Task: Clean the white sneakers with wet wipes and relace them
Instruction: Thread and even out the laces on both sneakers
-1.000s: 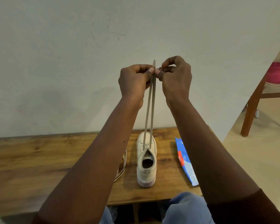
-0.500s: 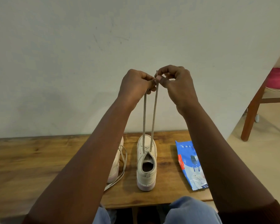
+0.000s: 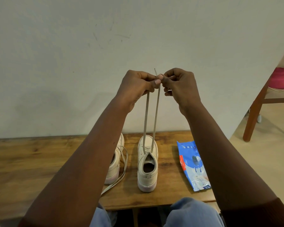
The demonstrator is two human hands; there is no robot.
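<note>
- Since a second ago both my hands have come down a little, and the two strands of the lace (image 3: 155,120), then pressed side by side, now run slightly apart.
- The bench (image 3: 39,161) carries everything, with its far edge against the wall.
- The sneaker (image 3: 147,177) I'm lacing stands about midway along the near edge, heel towards me and toe to the far edge.
- The second sneaker (image 3: 116,163) sits just beside it on the left, half hidden by my forearm, with its own lace trailing loose towards the near edge.
- The pack of wipes (image 3: 193,166) lies flat near the right end, apart from the shoes.
- My left hand (image 3: 136,86) is curled round the left strand. My right hand (image 3: 179,84) pinches the right strand just under its tip, which pokes up above the fingers.
- Both strands rise taut from the eyelets by the shoe's opening to my hands, held high over it.
- I judge that the wiping is done and I'm relacing, evening out the two ends.
- Next, I'd expect to cross the strands and tie them, keeping an even tension so the shoe doesn't tip.
</note>
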